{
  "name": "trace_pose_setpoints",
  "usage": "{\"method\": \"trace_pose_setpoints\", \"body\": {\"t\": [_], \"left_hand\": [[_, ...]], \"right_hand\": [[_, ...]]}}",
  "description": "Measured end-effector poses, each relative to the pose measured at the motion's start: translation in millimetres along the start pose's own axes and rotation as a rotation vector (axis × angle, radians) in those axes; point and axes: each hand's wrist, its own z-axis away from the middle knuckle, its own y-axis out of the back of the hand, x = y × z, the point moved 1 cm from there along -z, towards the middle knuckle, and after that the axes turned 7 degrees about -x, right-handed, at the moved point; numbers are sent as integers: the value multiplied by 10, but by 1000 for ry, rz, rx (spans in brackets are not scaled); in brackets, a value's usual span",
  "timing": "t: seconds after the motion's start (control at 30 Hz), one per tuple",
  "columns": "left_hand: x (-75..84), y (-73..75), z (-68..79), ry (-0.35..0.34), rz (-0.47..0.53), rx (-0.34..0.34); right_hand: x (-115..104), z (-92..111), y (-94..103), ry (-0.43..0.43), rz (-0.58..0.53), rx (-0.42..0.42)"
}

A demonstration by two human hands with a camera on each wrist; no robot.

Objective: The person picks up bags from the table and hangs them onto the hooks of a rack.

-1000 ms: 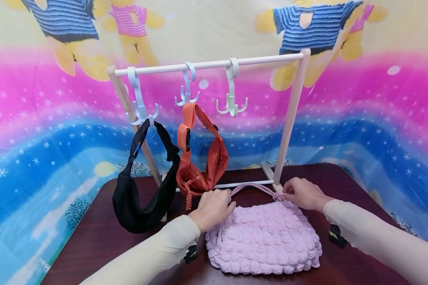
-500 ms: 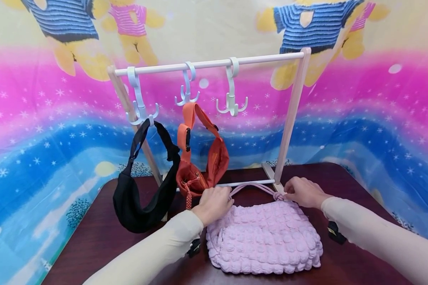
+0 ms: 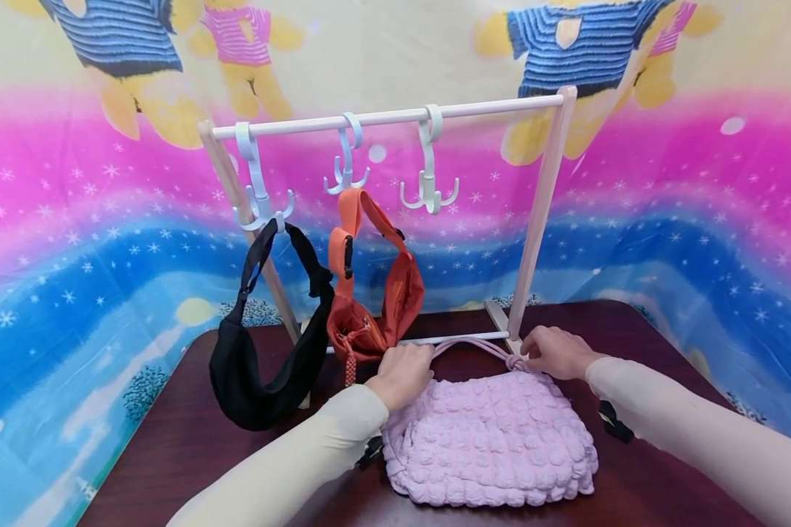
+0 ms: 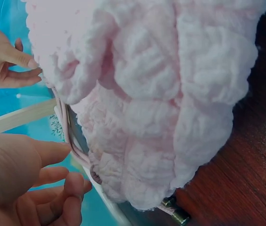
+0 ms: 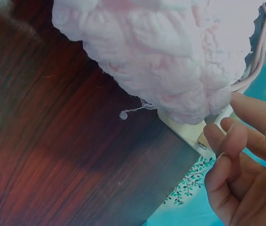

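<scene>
Pink bag (image 3: 491,443) lies on the table (image 3: 165,439) in front of the rack (image 3: 389,117), left hand (image 3: 403,372) and right hand (image 3: 556,353) at its 2 top corners, fingers bent, though whether they pinch I cannot tell; straighten the strap (image 3: 484,342) gently, handling each side evenly.

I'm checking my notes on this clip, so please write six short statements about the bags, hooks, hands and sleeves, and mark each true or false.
1. The black bag hangs from the leftmost hook. True.
2. The orange bag is left of the black bag. False: the orange bag is on the right.
3. The rightmost hook carries no bag. True.
4. The pink bag hangs from a hook. False: the pink bag is on no hook.
5. The left hand and right hand are both at the pink bag's top. True.
6. The sleeves are dark blue. False: the sleeves are cream.
</scene>
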Motion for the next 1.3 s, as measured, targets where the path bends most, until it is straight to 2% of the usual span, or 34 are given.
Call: {"method": "trace_pose_setpoints", "body": {"t": [0.23,0.37,0.7,0.9,1.1,1.3], "left_hand": [[26,-59,-7,-23,-92,23],[28,-70,-5,-21,-111,34],[34,-52,16,-31,-145,-45],[17,-37,36,-44,-119,-46],[-10,-26,48,-49,-66,-52],[-29,-14,41,-51,-36,-90]], "right_hand": [[-24,-20,11,44,-26,-45],[-18,-42,17,57,-43,-73],[-18,-87,2,89,-38,-129],[-40,-55,-8,106,-90,-177],[-36,-60,-50,131,-104,-188],[-18,-77,-91,160,-101,-179]]}}
